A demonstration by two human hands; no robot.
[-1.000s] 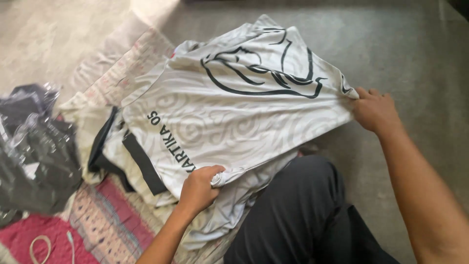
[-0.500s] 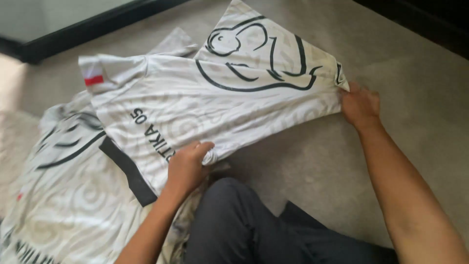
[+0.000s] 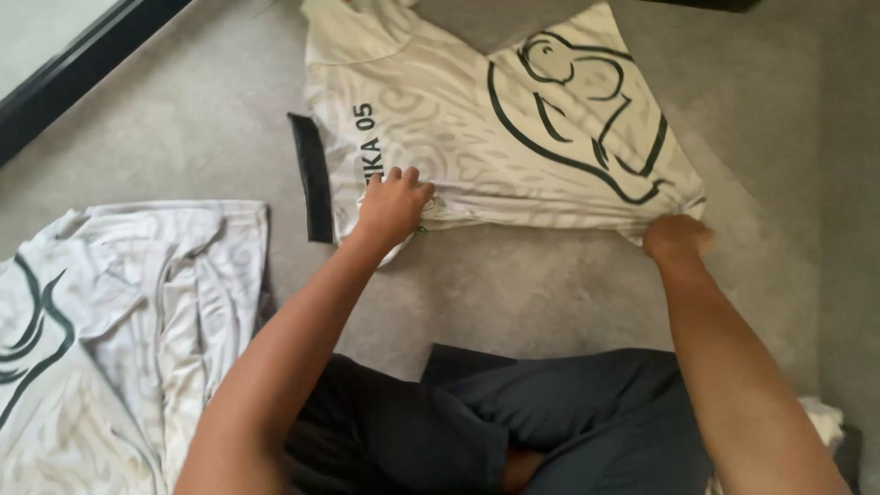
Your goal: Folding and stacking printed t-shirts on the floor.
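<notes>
While flat, jersey (image 3: 477, 137) under both hands.

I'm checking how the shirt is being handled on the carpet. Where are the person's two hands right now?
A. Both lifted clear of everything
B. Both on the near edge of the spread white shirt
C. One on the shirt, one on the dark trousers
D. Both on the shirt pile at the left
B: the left hand presses the white shirt near its edge, and the right hand grips its lower corner.

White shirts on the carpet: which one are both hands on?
The far shirt, spread ahead with black sleeve band; left hand and right hand grip its near edge. The other shirt lies untouched, left.
</notes>
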